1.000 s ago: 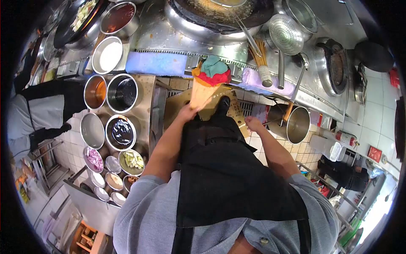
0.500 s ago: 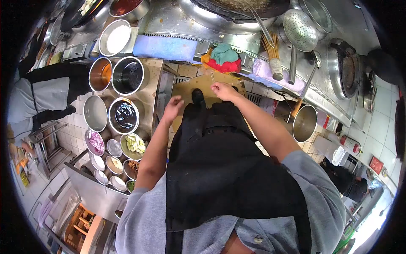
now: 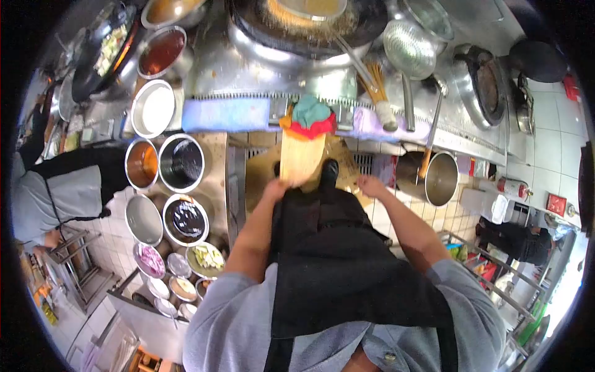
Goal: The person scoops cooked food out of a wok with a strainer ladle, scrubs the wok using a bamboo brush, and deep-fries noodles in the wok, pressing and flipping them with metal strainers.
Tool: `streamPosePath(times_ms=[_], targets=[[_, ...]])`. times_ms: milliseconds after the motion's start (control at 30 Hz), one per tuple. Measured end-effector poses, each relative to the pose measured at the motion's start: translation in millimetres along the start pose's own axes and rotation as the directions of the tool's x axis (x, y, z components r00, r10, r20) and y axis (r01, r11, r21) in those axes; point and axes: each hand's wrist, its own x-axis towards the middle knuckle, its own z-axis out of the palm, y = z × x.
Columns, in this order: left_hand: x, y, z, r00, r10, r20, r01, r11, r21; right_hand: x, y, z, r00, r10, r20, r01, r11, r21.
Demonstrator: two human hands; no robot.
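My left hand (image 3: pixel 277 189) is closed at the lower edge of a pale wooden board (image 3: pixel 302 156), which stands out below the stove front, under a bundle of green, red and yellow cloths (image 3: pixel 310 119). My right hand (image 3: pixel 372 186) hangs to the right, apart from the board, with its fingers curled together. What it holds, if anything, is too small to make out. Ahead, a ladle or strainer (image 3: pixel 308 7) rests over a wok (image 3: pixel 248 28) of bubbling liquid, its long handle leaning toward the stove's front edge.
To the left are bowls of dark sauce (image 3: pixel 186 220), orange liquid (image 3: pixel 142 163) and chopped vegetables (image 3: pixel 206 259). A perforated skimmer (image 3: pixel 409 51) and bamboo brush (image 3: pixel 378 93) lie right of the wok. A steel pot (image 3: pixel 441 178) stands lower right. Another person (image 3: pixel 68 186) works at left.
The wooden board has come into view at my left hand. My right hand has moved right and down, away from the cloths. The ladle or strainer now shows over the wok.
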Motion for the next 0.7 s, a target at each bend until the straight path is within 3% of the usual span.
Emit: streamPosePath(times_ms=[33, 67, 100, 133, 200, 233, 267, 300, 367, 400, 467, 500, 533, 567, 600, 633, 667, 700], targets=[[-14, -12, -6, 0.994, -0.110, -0.003, 0.110, 0.994, 0.007, -4, -3, -1, 0.993, -0.098, -0.064, 0.096, 0.995, -0.037], [-29, -15, -13, 0.975, -0.212, -0.061, 0.219, 0.966, 0.138, -1, -9, 1, 0.994, -0.054, -0.093, 0.050, 0.998, -0.050], [-43, -11, -26, 0.982, -0.170, -0.077, 0.176, 0.981, 0.083, -1, -22, -5, 0.986, -0.122, -0.110, 0.121, 0.993, -0.015], [-45, -7, -35, 0.961, -0.278, 0.006, 0.278, 0.960, 0.032, 1, -41, -11, 0.977, -0.146, -0.156, 0.146, 0.989, -0.013], [-71, 48, -64, 0.981, -0.068, 0.182, 0.075, 0.997, -0.032, 8, -81, -19, 0.921, -0.285, -0.263, 0.282, 0.958, -0.051], [-63, 47, -52, 0.963, 0.167, 0.213, -0.105, 0.955, -0.277, 7, -102, -20, 0.864, -0.389, -0.319, 0.379, 0.920, -0.095], [-81, 91, -55, 0.955, 0.270, 0.124, -0.140, 0.776, -0.615, -6, -138, -34, 0.901, -0.393, -0.183, 0.373, 0.918, -0.135], [-86, 122, -55, 0.953, 0.278, 0.122, -0.149, 0.780, -0.608, -17, -171, -45, 0.923, -0.383, -0.041, 0.371, 0.912, -0.174], [-82, 160, -62, 0.968, 0.249, 0.043, -0.122, 0.610, -0.783, -12, -196, -24, 0.929, -0.241, 0.282, 0.321, 0.903, -0.284], [-74, 155, -66, 0.966, 0.255, 0.041, -0.130, 0.617, -0.776, -16, -200, -29, 0.931, -0.246, 0.270, 0.321, 0.904, -0.282], [-37, 117, -64, 0.998, 0.042, 0.057, 0.021, 0.591, -0.807, -33, -213, -54, 0.662, -0.708, 0.248, 0.740, 0.670, -0.064], [-3, 62, -48, 0.996, 0.083, 0.039, -0.033, 0.727, -0.686, -51, -220, -81, 0.686, -0.708, 0.168, 0.643, 0.698, 0.316], [29, 9, -33, 0.992, 0.123, 0.022, -0.092, 0.836, -0.541, -71, -224, -113, 0.722, -0.684, 0.101, 0.472, 0.595, 0.651], [-8, 20, -48, 0.995, 0.048, -0.085, -0.067, 0.969, -0.237, -80, -220, -144, 0.807, -0.589, -0.037, 0.513, 0.669, 0.538], [-47, 32, -64, 0.981, -0.029, -0.190, 0.044, 0.996, 0.077, -54, -199, -153, 0.580, -0.664, -0.472, 0.814, 0.454, 0.361], [-58, 14, -65, 0.988, -0.058, -0.145, 0.066, 0.997, 0.046, -70, -204, -191, 0.783, -0.245, -0.571, 0.556, 0.687, 0.468], [-67, -11, -62, 0.975, -0.044, -0.216, 0.053, 0.998, 0.038, -54, -190, -217, 0.570, -0.136, -0.810, 0.502, 0.839, 0.212], [-87, -4, -71, 0.977, 0.002, -0.213, 0.026, 0.991, 0.130, -39, -184, -236, 0.411, -0.022, -0.911, 0.451, 0.874, 0.182]])
